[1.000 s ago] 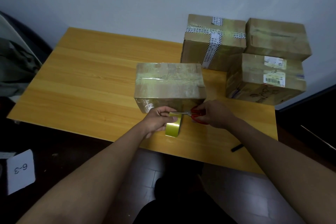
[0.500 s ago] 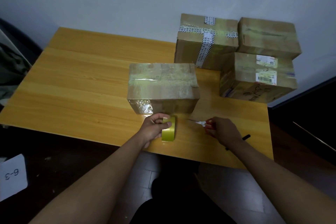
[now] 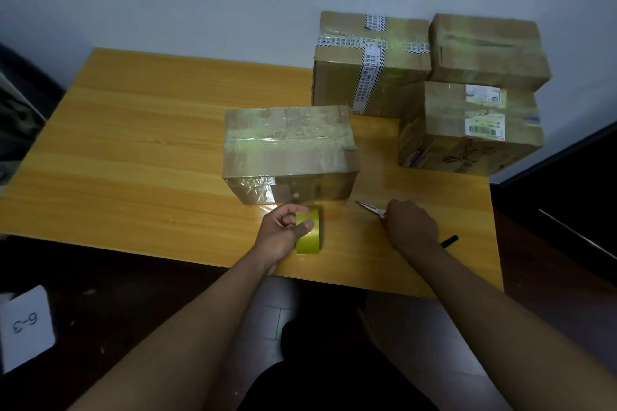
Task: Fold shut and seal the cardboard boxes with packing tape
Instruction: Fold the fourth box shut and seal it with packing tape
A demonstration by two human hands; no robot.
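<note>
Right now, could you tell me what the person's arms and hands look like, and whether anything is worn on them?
Both forearms are bare: no sleeves reach into view. The left hand and right hand wear no gloves, and no watch, ring or bracelet shows on either wrist.

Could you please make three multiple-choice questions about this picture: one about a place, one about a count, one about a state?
1. Where does the tape roll stand?
A. on a box
B. on the table, before the near box
C. on the floor

2. How many cardboard boxes are in view?
A. two
B. four
C. six

3. What does the right hand do?
A. holds scissors
B. lies flat
C. holds a pen

Answers:
1 B, the roll is on edge in the left hand.
2 B, one near, three at the back.
3 A, blades stick out.
</note>
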